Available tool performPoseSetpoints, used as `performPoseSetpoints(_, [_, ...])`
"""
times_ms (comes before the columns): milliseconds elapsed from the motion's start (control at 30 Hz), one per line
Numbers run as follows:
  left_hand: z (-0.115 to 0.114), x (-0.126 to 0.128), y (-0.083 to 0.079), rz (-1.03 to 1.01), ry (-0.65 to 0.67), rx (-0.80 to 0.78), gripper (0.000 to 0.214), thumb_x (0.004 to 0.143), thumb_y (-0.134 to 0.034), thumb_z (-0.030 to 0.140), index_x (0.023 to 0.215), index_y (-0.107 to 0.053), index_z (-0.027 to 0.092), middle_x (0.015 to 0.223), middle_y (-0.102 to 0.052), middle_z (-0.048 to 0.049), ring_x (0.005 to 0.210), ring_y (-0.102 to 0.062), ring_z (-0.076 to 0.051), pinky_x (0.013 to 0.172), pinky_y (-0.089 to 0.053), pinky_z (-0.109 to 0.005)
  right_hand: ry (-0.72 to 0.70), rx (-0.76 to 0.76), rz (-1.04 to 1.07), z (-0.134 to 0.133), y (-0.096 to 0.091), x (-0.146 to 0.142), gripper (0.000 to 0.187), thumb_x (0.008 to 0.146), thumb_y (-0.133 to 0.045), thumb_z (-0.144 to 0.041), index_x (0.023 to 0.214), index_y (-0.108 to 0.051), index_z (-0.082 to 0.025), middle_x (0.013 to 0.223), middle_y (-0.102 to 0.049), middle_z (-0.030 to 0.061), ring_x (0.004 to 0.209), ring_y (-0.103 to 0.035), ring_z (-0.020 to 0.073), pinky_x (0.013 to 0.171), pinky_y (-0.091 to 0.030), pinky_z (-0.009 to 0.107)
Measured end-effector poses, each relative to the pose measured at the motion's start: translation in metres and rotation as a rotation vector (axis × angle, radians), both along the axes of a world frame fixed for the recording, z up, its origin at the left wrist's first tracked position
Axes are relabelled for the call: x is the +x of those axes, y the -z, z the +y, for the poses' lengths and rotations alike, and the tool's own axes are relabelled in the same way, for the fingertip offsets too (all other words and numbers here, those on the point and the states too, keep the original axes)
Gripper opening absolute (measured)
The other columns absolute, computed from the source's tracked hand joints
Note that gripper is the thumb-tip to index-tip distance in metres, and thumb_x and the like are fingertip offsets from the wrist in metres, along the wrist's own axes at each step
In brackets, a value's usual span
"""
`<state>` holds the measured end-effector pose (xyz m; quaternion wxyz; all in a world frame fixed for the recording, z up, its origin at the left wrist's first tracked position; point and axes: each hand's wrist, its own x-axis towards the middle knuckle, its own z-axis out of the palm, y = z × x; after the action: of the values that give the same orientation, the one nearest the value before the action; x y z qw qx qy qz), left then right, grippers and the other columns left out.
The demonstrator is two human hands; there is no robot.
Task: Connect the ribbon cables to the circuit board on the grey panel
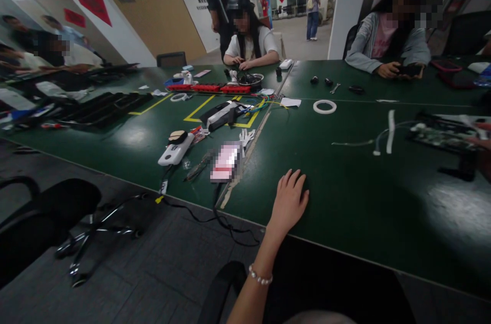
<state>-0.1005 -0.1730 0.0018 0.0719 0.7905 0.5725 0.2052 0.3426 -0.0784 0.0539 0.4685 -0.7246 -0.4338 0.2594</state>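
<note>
My left hand (289, 200), with a beaded bracelet (261, 276) at the wrist, lies palm down on the dark green table (337, 201). Its fingers are stretched out and slightly apart, and nothing is in them. Left of it lies a phone with a lit screen (226, 161), a black cable running from its lower end. My right hand is not in view. At the right edge, fingers (482, 136), apparently another person's, touch a black-framed part with an exposed circuit board (441, 132). Most of that hand is cut off.
A white ring (325, 107) and a wrench (335, 88) lie farther back. A white device (175, 149) sits near the left table edge, with red bins (207, 88) behind. People sit across the table. An office chair (57, 211) stands at left; black cables (233, 229) hang over the edge.
</note>
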Motion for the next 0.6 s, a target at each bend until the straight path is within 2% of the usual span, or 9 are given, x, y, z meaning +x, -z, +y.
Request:
performPoseSetpoints(100, [0.000, 0.000, 0.000, 0.006, -0.005, 0.004, 0.040, 0.094, -0.043, 0.027, 0.134, -0.043, 0.022, 0.145, -0.041, -0.0092, 0.140, -0.029, -0.026, 0.114, -0.028, -0.051, -0.206, -0.081, 0.303, 0.002, 0.025, -0.048, 0.059, 0.081, -0.065, -0.025, 0.137, -0.048, -0.029, 0.110, -0.062, 0.0127, 0.085, -0.063, 0.0187, 0.066, -0.051, 0.026])
performPoseSetpoints(200, [0.000, 0.001, 0.001, -0.007, -0.004, 0.019, 0.040, 0.093, -0.044, 0.026, 0.133, -0.043, 0.022, 0.143, -0.044, -0.0098, 0.140, -0.030, -0.026, 0.113, -0.030, -0.051, -0.367, -0.166, 0.271, 0.001, 0.042, -0.096, 0.066, 0.075, -0.070, -0.035, 0.136, -0.047, -0.028, 0.095, -0.066, 0.0089, 0.081, -0.062, 0.0209, 0.064, -0.049, 0.027])
performPoseSetpoints(267, [0.001, 0.000, 0.003, -0.031, -0.007, 0.034, 0.040, 0.092, -0.047, 0.025, 0.132, -0.044, 0.022, 0.141, -0.045, -0.0102, 0.139, -0.031, -0.026, 0.112, -0.031, -0.051, -0.451, -0.182, 0.245, 0.001, 0.048, -0.117, 0.069, 0.074, -0.070, -0.041, 0.137, -0.045, -0.027, 0.092, -0.066, 0.0070, 0.080, -0.062, 0.0204, 0.063, -0.048, 0.026])
performPoseSetpoints(333, [0.002, 0.000, 0.005, -0.068, -0.025, 0.053, 0.039, 0.091, -0.048, 0.024, 0.130, -0.046, 0.022, 0.138, -0.047, -0.0104, 0.139, -0.032, -0.027, 0.111, -0.033, -0.051, -0.509, -0.192, 0.233, 0.003, 0.053, -0.126, 0.071, 0.074, -0.068, -0.046, 0.138, -0.043, -0.027, 0.095, -0.066, 0.0062, 0.081, -0.062, 0.0201, 0.062, -0.048, 0.025])
performPoseSetpoints(433, [0.003, -0.001, 0.007, -0.131, -0.092, 0.093, 0.031, 0.091, -0.047, 0.022, 0.122, -0.051, 0.021, 0.131, -0.050, -0.0102, 0.138, -0.032, -0.027, 0.111, -0.034, -0.050, -0.541, -0.217, 0.163, 0.009, 0.064, -0.125, 0.073, 0.075, -0.065, -0.051, 0.139, -0.041, -0.026, 0.099, -0.066, 0.0069, 0.084, -0.063, 0.0213, 0.062, -0.051, 0.026])
performPoseSetpoints(600, [0.001, -0.003, 0.002, -0.199, -0.225, 0.157, 0.016, 0.092, -0.046, 0.019, 0.101, -0.058, 0.019, 0.116, -0.052, -0.0092, 0.133, -0.037, -0.026, 0.111, -0.034, -0.046, -0.449, -0.232, 0.040, 0.012, 0.076, -0.113, 0.082, 0.074, -0.065, -0.053, 0.145, -0.031, -0.030, 0.114, -0.063, 0.0083, 0.079, -0.065, 0.0213, 0.067, -0.057, 0.034])
